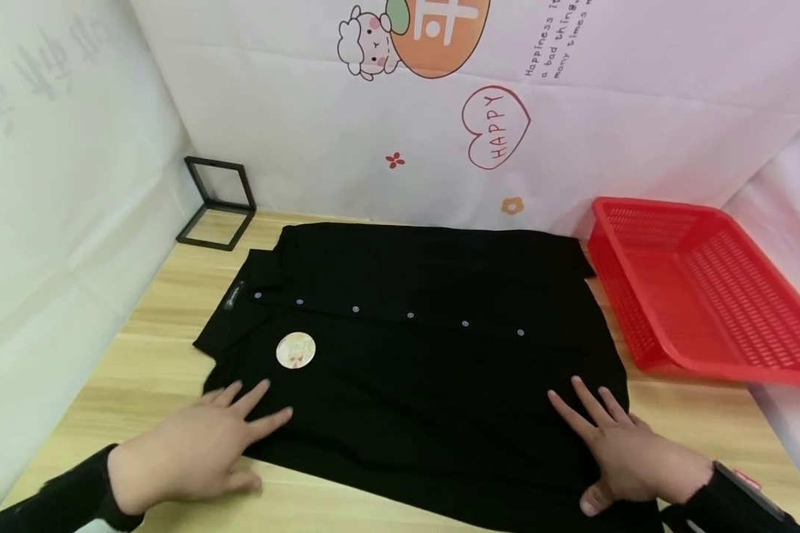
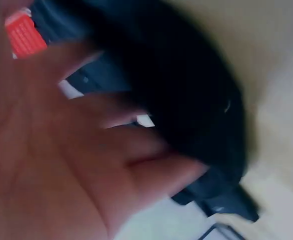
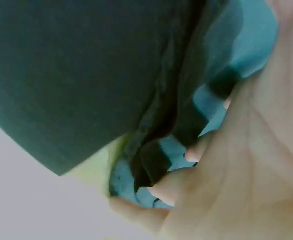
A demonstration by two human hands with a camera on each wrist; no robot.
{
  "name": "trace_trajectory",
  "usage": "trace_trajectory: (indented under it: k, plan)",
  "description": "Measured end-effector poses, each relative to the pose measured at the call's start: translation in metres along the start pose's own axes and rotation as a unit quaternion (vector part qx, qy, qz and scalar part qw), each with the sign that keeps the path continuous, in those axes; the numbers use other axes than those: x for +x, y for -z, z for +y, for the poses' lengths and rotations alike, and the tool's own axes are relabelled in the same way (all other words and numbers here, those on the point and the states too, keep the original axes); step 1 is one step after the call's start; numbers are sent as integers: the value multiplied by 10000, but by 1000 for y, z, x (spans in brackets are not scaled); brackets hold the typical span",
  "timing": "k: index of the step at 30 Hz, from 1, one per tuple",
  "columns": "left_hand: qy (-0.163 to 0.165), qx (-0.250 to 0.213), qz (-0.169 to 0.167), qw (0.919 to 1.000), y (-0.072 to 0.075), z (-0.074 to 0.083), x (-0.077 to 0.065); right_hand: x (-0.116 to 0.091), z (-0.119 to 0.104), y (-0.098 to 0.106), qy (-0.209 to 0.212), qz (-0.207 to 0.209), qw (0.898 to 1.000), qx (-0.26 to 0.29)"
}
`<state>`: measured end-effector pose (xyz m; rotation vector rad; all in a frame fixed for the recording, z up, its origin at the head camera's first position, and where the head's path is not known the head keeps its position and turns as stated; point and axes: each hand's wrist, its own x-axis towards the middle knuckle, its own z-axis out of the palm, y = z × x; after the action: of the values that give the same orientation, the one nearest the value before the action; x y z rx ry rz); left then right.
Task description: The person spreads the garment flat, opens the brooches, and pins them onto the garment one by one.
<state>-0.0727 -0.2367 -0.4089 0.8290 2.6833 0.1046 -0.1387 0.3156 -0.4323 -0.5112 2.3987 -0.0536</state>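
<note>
A black button-up shirt (image 1: 400,392) lies spread on the table, its collar (image 1: 240,296) towards the left and its row of pale buttons running across. On the chest sits a round pale badge (image 1: 296,350). My left hand (image 1: 193,444) is spread at the shirt's near left edge, fingertips over the cloth. In the left wrist view its straight fingers overlap the blurred dark fabric (image 2: 186,90). Further right, my right hand (image 1: 627,451) rests with fingers fanned out on the shirt's near right part. The right wrist view has its palm (image 3: 241,165) beside folds of dark cloth.
A red plastic basket (image 1: 680,296) stands at the right, close against the shirt's far right corner. At the back left is a black hinged frame (image 1: 216,203). White printed sheets (image 1: 307,133) enclose the wooden table (image 1: 140,348) at the back and sides.
</note>
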Motion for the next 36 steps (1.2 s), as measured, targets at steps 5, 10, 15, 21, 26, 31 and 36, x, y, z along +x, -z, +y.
trace_trajectory:
  k: [5,10,15,21,26,31,36]
  plan:
    - [113,-857,-463,9952,2,-5,-6,1,1,7,-45,-192,9998,57]
    - [-416,-331,676,9963,22,-19,15,13,-8,42,-94,-483,9981,360]
    - [-370,224,1809,9826,38,-28,55,26,-24,57,-74,-20,10000,61]
    - [-586,360,1444,9871,39,-34,89,34,-38,52,-11,488,9984,-279]
    - [-559,657,907,9921,35,-41,99,39,-44,49,11,604,9978,-274]
    - [-464,661,811,9934,30,-47,101,41,-48,45,6,692,9974,-190]
    - [-430,334,742,9958,28,-51,100,41,-52,44,0,715,9974,-108]
